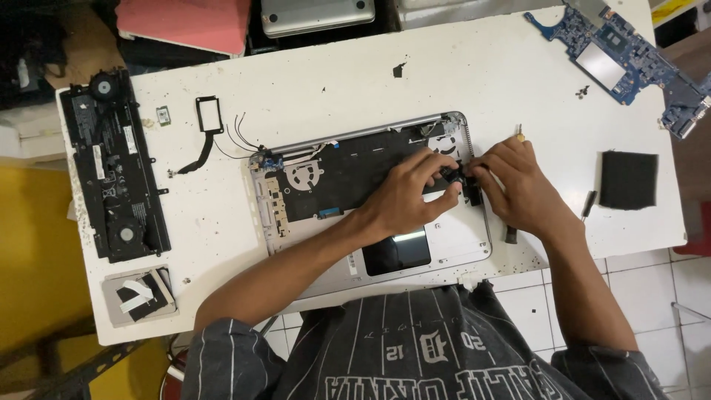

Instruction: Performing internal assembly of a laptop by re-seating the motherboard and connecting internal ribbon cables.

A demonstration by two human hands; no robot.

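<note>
Silver laptop shell point(452, 248), opened and stripped, is laid on the white table point(333, 81). A small black part point(453, 175) at the shell's right edge is pinched by the left hand point(409, 194) and the right hand point(518, 185), fingers closed on it from both sides. A black battery with fans point(115, 167) is set well to the left, a blue circuit board point(629, 63) far right, a black pad point(628, 180) near the right hand.

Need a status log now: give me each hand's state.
Left hand: pinching a small black part over the open laptop.
Right hand: fingers closed on the same part.
</note>
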